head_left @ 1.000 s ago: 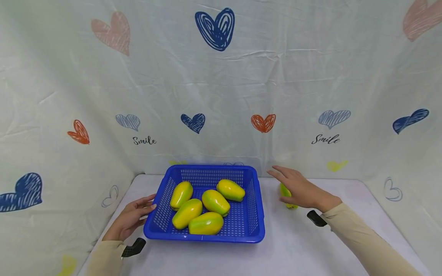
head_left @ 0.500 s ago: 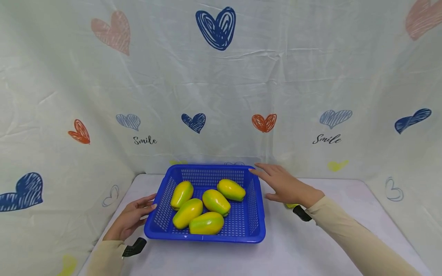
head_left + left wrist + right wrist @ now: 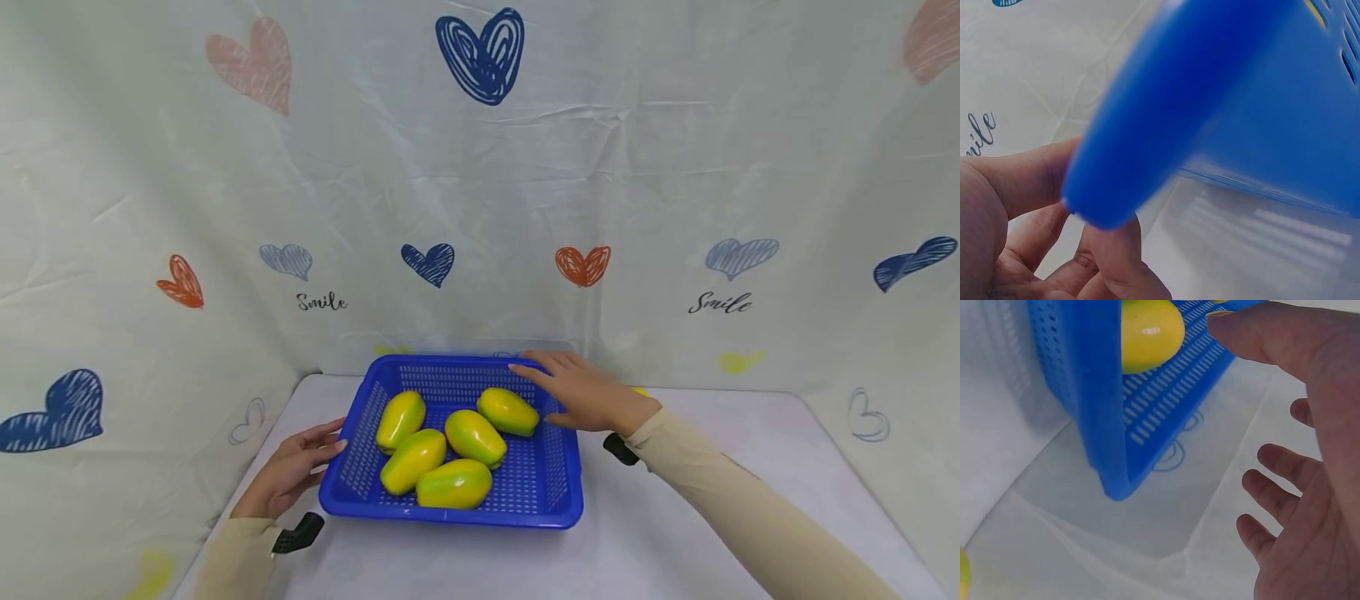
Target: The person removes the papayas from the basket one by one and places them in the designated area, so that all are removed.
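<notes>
A blue plastic basket (image 3: 450, 517) with slotted walls sits on the table, and several glossy yellow-green papayas (image 3: 453, 484) lie in it. My left hand (image 3: 288, 469) grips the basket's left rim between thumb and fingers; the left wrist view has the rim (image 3: 1141, 125) close up. Over the basket's back right corner is my right hand (image 3: 581, 390), fingers spread and holding nothing. In the right wrist view its thumb points toward a papaya (image 3: 1150, 334) inside the basket. Another papaya (image 3: 640, 391) outside the basket is mostly hidden behind the right wrist.
The white table (image 3: 720, 475) extends to the right of the basket. A pale cloth (image 3: 495, 192) printed with hearts and "Smile" hangs close behind and along the sides. Dark wrist devices (image 3: 298, 533) are worn at both sleeves.
My right hand has moved left from above the loose papaya to the basket's back right corner. My left hand stays at the left rim. The view has shifted slightly.
</notes>
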